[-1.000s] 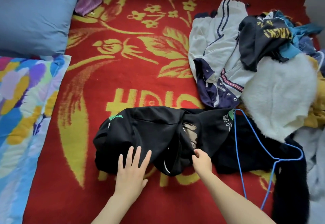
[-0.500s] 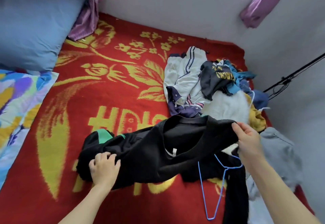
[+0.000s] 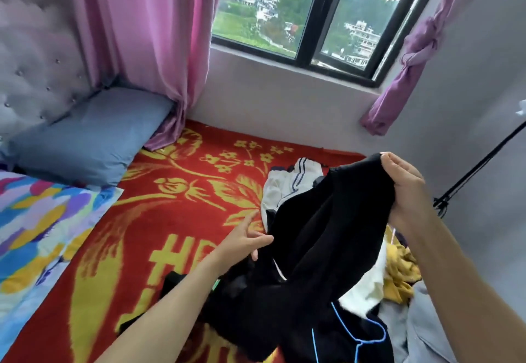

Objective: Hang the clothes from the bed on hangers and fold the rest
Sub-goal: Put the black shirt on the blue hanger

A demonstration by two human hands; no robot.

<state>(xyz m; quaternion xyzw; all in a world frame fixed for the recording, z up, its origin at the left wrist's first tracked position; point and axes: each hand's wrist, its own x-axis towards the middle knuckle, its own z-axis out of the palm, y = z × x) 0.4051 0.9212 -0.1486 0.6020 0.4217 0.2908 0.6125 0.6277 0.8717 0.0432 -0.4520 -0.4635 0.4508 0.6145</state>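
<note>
Progress: early, by my reading. No garment sits on a hanger and no folded stack is in view.

Fingers (image 3: 397,167) of right hand (image 3: 407,192): curled tight, bunching one edge of the black garment (image 3: 321,220) against the thumb and holding it raised above the bed. Firm grip. The cloth hangs from it in a long drape down to the mattress.

Fingers (image 3: 263,239) of left hand (image 3: 244,241): mostly straight and spread, tips at the left side of the drape, touching it or nearly so. Thumb lies below them. No closed hold visible. Judged: reaching for a second hold on the cloth.

Outward: lower end of the garment is heaped on the red blanket (image 3: 170,220). Blue wire hanger (image 3: 356,340) lies on dark cloth beside that heap, bare, in neither hand. Pile of clothes (image 3: 361,291) sits behind and right of the drape, with a striped white jacket (image 3: 287,189), a yellow piece (image 3: 401,271) and others partly hidden.

Left to do: get this garment onto the hanger, then work through the pile, hanging or folding each item.
</note>
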